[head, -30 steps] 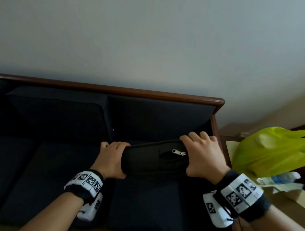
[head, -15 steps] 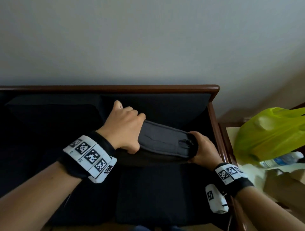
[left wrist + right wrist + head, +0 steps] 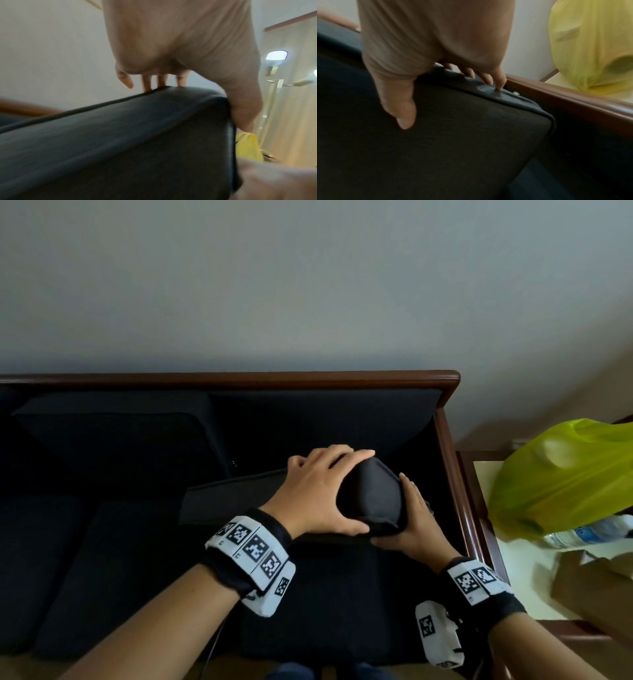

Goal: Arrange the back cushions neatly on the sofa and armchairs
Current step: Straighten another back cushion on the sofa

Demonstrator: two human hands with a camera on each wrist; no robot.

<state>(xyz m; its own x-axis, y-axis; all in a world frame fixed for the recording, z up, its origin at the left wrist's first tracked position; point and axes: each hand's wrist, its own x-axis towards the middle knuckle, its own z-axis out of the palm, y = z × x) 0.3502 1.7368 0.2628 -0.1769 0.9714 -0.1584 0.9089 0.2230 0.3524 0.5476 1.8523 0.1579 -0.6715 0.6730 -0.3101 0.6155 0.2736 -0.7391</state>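
Observation:
A dark back cushion (image 3: 371, 496) is held above the seat at the right end of the dark sofa (image 3: 308, 380). My left hand (image 3: 322, 494) grips its raised corner from above, fingers over the far edge and thumb on the near face; the left wrist view shows the cushion (image 3: 120, 142) under that left hand (image 3: 171, 65). My right hand (image 3: 411, 522) holds the same end from the right and below. In the right wrist view the right hand (image 3: 436, 65) has its thumb on the cushion's (image 3: 453, 135) face and its fingertips on the zipped edge. Two other back cushions (image 3: 116, 436) lean against the backrest.
The sofa's wooden right arm rail (image 3: 455, 491) runs beside my right hand. Past it, a side table (image 3: 520, 580) carries a yellow-green plastic bag (image 3: 565, 474), a plastic bottle (image 3: 589, 532) and a brown paper bag (image 3: 596, 587). A pale wall rises behind the sofa.
The cushion was flat between both hands a second ago. My left hand has moved up and right to its right end, tipping that corner upward; my right hand has shifted under it.

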